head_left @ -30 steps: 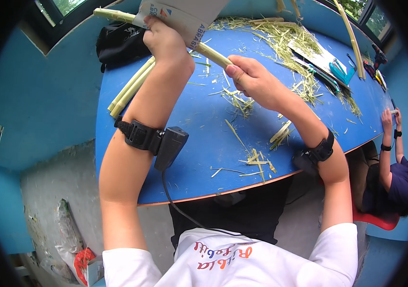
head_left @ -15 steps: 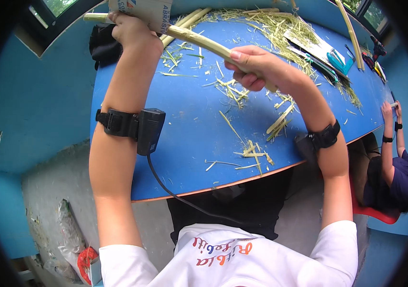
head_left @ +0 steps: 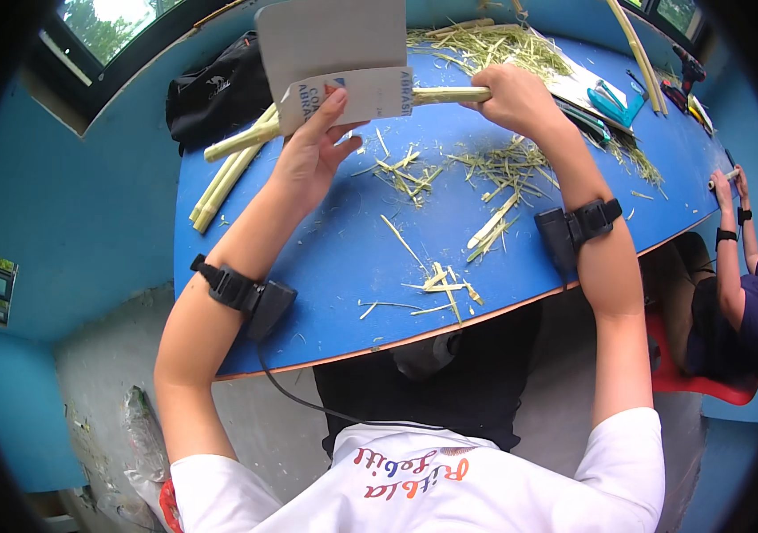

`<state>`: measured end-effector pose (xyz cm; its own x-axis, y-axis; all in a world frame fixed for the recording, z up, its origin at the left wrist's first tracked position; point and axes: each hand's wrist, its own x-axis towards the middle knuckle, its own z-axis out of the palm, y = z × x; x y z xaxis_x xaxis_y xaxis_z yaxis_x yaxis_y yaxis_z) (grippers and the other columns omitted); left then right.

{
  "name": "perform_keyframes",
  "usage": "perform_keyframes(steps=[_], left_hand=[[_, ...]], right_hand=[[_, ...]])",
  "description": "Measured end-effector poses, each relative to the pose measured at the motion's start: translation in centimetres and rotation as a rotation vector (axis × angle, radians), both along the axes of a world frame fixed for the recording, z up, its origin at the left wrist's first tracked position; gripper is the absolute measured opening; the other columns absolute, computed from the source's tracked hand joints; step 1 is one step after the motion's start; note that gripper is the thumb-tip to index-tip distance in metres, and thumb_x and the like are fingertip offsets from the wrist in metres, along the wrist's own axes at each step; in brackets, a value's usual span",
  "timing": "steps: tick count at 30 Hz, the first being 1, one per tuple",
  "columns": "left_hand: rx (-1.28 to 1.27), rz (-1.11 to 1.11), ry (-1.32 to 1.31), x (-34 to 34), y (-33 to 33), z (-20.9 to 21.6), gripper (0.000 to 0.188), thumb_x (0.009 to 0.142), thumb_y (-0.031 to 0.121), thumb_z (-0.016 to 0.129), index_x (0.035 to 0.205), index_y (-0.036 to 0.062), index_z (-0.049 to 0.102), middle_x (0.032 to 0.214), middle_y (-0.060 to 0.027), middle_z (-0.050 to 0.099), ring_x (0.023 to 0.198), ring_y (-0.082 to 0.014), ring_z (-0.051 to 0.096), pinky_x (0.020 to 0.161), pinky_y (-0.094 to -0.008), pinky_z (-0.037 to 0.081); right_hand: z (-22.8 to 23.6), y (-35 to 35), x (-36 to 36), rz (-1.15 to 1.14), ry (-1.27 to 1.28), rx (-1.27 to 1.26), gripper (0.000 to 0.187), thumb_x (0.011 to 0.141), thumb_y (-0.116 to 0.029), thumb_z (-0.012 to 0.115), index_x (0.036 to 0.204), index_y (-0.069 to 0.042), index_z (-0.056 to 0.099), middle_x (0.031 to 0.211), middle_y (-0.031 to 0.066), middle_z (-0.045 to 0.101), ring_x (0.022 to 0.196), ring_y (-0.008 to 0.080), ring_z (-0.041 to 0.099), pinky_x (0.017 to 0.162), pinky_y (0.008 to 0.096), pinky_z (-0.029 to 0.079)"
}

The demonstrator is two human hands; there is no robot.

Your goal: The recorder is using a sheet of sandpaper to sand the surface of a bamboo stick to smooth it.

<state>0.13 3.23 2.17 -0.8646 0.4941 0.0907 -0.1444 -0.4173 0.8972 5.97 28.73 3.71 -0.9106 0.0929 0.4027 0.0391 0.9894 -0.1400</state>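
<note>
Loose stalks (head_left: 233,183) lie on the table (head_left: 308,293) | my left hand (head_left: 312,155) holds sandpaper (head_left: 343,93) folded around the worked stalk (head_left: 250,139), raised over the table | shavings (head_left: 407,178) lie strewn: stripping looks done, smoothing seems partway, remainder I can't tell | my right hand (head_left: 516,96) grips that stalk's right end

A workshop for handcraft, or a room used as one, is suggested. The blue surface (head_left: 325,266) is strewn with pale green shavings (head_left: 503,169), and a stalk (head_left: 448,94) of like colour is gripped in the right hand (head_left: 514,96). A cordless drill (head_left: 690,69) and a teal tool (head_left: 611,105) are laid out at the far right, near long poles (head_left: 638,58). The surface is shared with a co-worker (head_left: 738,311) on a red seat (head_left: 725,386). The room is enclosed by plain blue walls (head_left: 77,213) with dark-framed windows (head_left: 117,22); the grey floor (head_left: 263,426) is left uncarpeted.
</note>
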Motion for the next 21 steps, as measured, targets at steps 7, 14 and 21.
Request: perform_keyframes(steps=[7, 14, 21], left_hand=[[-0.031, 0.021, -0.042, 0.4, -1.7, -0.6, 0.037, 0.083, 0.033, 0.065, 0.106, 0.008, 0.051, 0.09, -0.0037, 0.058, 0.072, -0.0114, 0.058, 0.05, -0.0153, 0.045], [0.091, 0.119, -0.067, -0.6, -2.2, 0.2, 0.027, 0.083, 0.025, 0.065, 0.099, 0.0069, 0.054, 0.084, -0.0021, 0.055, 0.062, -0.0081, 0.052, 0.049, -0.0142, 0.043], [0.16, 0.158, -0.046, -0.6, -2.7, 1.6, 0.025, 0.082, 0.021, 0.066, 0.098, 0.0061, 0.054, 0.084, -0.0033, 0.057, 0.062, -0.01, 0.054, 0.05, -0.0156, 0.045]], right_hand=[[0.0, -1.8, 0.3, 0.121, -0.092, -0.012, 0.032, 0.077, -0.037, 0.065, 0.078, -0.005, 0.066, 0.067, 0.0139, 0.06, 0.066, 0.0304, 0.059, 0.06, 0.0392, 0.045], [0.3, 0.4, -0.2, 0.103, -0.101, -0.055, 0.023, 0.08, -0.032, 0.064, 0.085, -0.01, 0.068, 0.067, 0.0103, 0.062, 0.063, 0.0252, 0.06, 0.059, 0.0361, 0.046], [0.8, 3.6, 0.1, 0.074, 0.001, 0.027, 0.019, 0.08, -0.028, 0.063, 0.087, -0.01, 0.066, 0.071, 0.0114, 0.062, 0.068, 0.0277, 0.061, 0.063, 0.037, 0.046]])
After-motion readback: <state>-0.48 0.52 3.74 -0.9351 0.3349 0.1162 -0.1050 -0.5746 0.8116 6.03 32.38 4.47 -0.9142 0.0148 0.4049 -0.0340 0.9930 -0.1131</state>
